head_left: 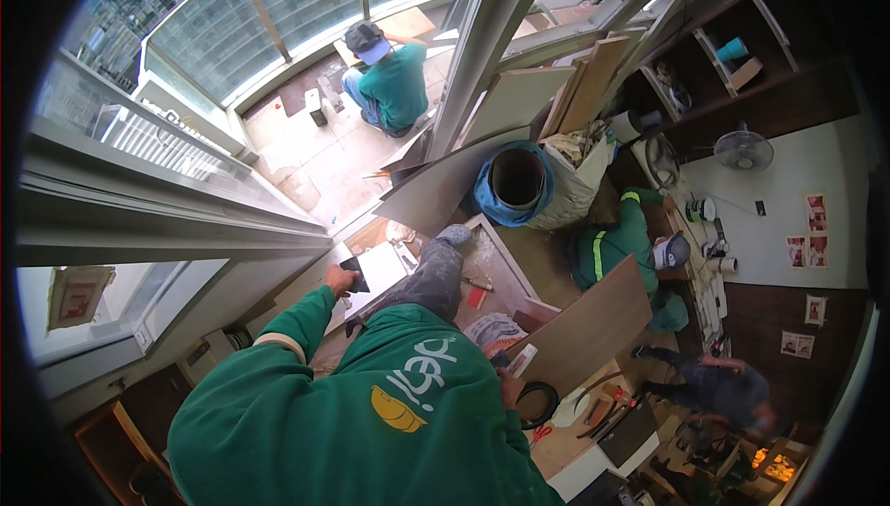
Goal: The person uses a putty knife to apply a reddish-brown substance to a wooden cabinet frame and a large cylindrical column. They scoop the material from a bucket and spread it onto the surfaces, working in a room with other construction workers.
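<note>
My left hand (339, 280) is closed on a dark, flat, square-edged piece (355, 274), which looks like a scraper. The piece lies over the near-left part of a bright white board (383, 268). At my right side, my right hand (510, 388) is partly hidden by my sleeve. Its fingers are closed round a small white-and-red object (523, 359) whose kind I cannot make out. A black ring-shaped roll (538, 405) is just right of that hand. My leg in dark trousers (428, 276) stretches forward between my hands, ending in a grey shoe (454, 234).
A brown wooden panel (589, 325) leans on my right, near a bench with red scissors (540, 434) and tools. Ahead stand a blue-wrapped bin (517, 177) and leaning boards (519, 102). Co-workers are on the balcony (394, 93), by the counter (607, 246) and at far right (723, 390).
</note>
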Available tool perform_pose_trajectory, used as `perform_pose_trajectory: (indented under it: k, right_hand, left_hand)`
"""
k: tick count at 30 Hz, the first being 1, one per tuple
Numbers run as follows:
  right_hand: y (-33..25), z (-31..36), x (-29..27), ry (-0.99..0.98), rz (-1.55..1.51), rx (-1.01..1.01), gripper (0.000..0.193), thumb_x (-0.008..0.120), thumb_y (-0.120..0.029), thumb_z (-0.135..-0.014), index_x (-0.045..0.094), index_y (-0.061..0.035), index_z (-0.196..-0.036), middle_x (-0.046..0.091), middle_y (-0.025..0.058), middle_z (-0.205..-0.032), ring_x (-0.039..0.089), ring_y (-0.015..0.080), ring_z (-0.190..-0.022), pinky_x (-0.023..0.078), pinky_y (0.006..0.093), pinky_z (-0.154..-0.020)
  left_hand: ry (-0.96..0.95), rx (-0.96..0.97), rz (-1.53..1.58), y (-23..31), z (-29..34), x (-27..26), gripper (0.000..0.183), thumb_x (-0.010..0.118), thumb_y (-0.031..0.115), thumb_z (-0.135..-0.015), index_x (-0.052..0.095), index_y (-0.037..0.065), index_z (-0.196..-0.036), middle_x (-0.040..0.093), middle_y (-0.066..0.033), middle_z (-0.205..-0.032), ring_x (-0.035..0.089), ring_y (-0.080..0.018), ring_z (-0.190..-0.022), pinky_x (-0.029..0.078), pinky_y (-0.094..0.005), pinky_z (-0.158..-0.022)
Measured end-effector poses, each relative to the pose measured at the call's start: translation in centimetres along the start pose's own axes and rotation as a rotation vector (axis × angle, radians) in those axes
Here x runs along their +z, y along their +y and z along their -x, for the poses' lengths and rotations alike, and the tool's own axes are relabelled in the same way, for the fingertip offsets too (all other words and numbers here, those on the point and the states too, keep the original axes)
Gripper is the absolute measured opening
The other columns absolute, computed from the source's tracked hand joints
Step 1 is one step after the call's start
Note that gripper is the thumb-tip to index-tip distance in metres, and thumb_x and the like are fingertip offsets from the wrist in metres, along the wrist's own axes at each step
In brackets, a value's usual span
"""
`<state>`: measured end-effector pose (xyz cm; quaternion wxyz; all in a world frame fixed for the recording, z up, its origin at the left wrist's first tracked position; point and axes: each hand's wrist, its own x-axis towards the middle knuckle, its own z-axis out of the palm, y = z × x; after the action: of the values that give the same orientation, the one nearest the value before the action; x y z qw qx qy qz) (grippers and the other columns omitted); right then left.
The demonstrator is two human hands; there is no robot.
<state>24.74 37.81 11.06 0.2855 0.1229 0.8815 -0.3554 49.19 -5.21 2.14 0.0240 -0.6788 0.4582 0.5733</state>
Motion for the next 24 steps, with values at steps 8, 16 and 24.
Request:
perform_pose_trajectory:
  k: [8, 16, 24]
  right_hand:
    - [2.8, -2.5, 0.2, -0.033, 0.001, -0.047, 0.051, 0.076, -0.024, -0.061, 0.062, 0.0186, -0.085, 0.066, 0.0179, -0.08, 0.06, 0.0212, -0.068, 0.049, 0.0384, -0.064]
    - [3.9, -2.5, 0.5, -0.062, 0.022, -0.114, 0.047, 0.076, -0.026, -0.063, 0.065, 0.0145, -0.084, 0.067, 0.0194, -0.08, 0.061, 0.0211, -0.07, 0.049, 0.0378, -0.064]
    - [7.7, -3.6, 2.6, 0.051, 0.151, -0.296, 0.042, 0.077, -0.026, -0.063, 0.067, 0.0114, -0.08, 0.067, 0.0226, -0.075, 0.067, 0.0273, -0.069, 0.053, 0.0394, -0.064]
  left_hand:
    - [0.008, 0.005, 0.035, 0.7, 0.1, 0.5, 0.029, 0.075, 0.016, -0.077, 0.064, -0.01, -0.084, 0.067, -0.0183, -0.075, 0.067, -0.0297, -0.059, 0.055, -0.0415, -0.044]
    - [0.017, -0.005, 0.001, -0.3, -1.0, 0.7, 0.033, 0.075, 0.017, -0.077, 0.064, -0.013, -0.085, 0.067, -0.0206, -0.076, 0.068, -0.0311, -0.06, 0.056, -0.0422, -0.045]
    - [-0.274, 0.513, -0.721, -0.6, -7.2, 2.0, 0.022, 0.065, 0.018, -0.082, 0.069, 0.003, -0.097, 0.069, -0.0104, -0.087, 0.067, -0.0216, -0.078, 0.055, -0.0378, -0.067]
